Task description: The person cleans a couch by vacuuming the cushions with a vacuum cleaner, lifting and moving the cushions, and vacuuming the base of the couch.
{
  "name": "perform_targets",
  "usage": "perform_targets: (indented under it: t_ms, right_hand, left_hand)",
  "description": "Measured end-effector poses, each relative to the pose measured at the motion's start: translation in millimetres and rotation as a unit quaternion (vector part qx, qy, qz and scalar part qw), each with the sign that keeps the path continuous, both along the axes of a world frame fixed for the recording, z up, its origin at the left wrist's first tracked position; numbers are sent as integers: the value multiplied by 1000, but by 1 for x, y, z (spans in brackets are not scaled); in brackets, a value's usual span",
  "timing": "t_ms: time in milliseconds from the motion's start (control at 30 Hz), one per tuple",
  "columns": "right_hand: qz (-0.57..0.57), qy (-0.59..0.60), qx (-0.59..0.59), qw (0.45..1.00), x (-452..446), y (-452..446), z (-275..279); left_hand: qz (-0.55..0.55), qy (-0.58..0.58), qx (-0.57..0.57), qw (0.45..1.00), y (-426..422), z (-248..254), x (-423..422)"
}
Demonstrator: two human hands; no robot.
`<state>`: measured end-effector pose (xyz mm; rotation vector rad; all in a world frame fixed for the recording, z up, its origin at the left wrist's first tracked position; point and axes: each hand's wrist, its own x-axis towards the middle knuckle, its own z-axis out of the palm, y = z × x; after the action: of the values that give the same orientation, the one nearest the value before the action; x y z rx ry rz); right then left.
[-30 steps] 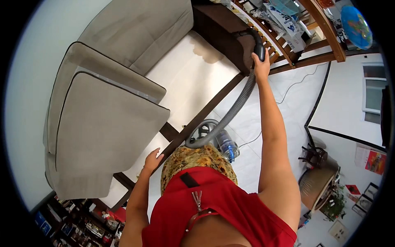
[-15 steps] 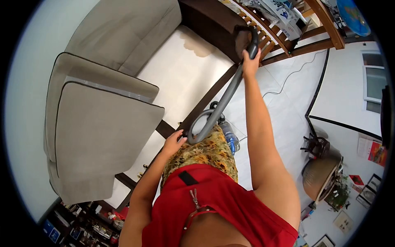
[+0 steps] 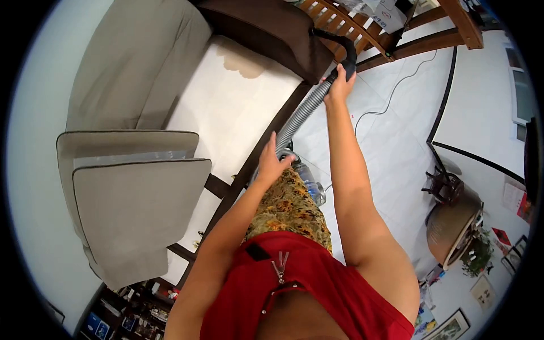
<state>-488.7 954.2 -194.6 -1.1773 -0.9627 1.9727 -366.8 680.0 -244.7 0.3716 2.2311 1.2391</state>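
My right hand (image 3: 340, 86) is closed around the black handle (image 3: 349, 63) of a vacuum cleaner hose. Beyond it, the curved black tube reaches the outer end of the brown sofa arm (image 3: 266, 31). The ribbed grey hose (image 3: 307, 110) runs back from the handle toward my body. My left hand (image 3: 272, 163) is at the hose's lower stretch, thumb and fingers apart with the hose between them; whether it presses on the hose is hard to see. Partly hidden behind my patterned clothing, the vacuum cleaner (image 3: 307, 180) with its clear canister stands on the floor.
Grey cushions (image 3: 141, 212) lean on the left part of the sofa, beside its pale base (image 3: 238, 107) with a tan patch. A wooden slatted bench (image 3: 334, 25) stands beyond the sofa arm. A grey cord (image 3: 391, 93) crosses the tiled floor (image 3: 374, 147).
My left hand has moved up and right onto the hose, which now runs straighter and has lost its visible loop. The tube's end has swung left to the sofa arm's end. The view has shifted.
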Motion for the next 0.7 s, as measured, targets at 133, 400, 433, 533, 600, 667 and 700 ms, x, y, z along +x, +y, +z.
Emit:
perform_targets:
  t_ms: [133,400,433,533,600,667,700]
  right_hand:
    - [27,-55,79,995,8,-34,-21]
    - [72,-113,-57,989,95,-101,-18]
    - [68,-107,-82,989,105,-106,-20]
    - [35,-74,-137,987,121,-89,-16]
    - [20,-33,-148,988,116,-60,3]
    - [6,-35,-159,987,103,-33,21]
    - [-1,-21,-130,991,96,-21,12]
  left_hand:
    - [-50,-60,-132,988,13,-24,-39]
    - [-110,-116,-249,955,-81,16,43]
    - [-119,-118,-266,950,-84,27,46]
    - [-135,-35,-205,969,-80,45,44]
    - [-130,49,-143,980,-62,44,32]
    - [-127,79,-125,981,-33,39,9]
    - [-130,57,-127,982,-17,38,-5]
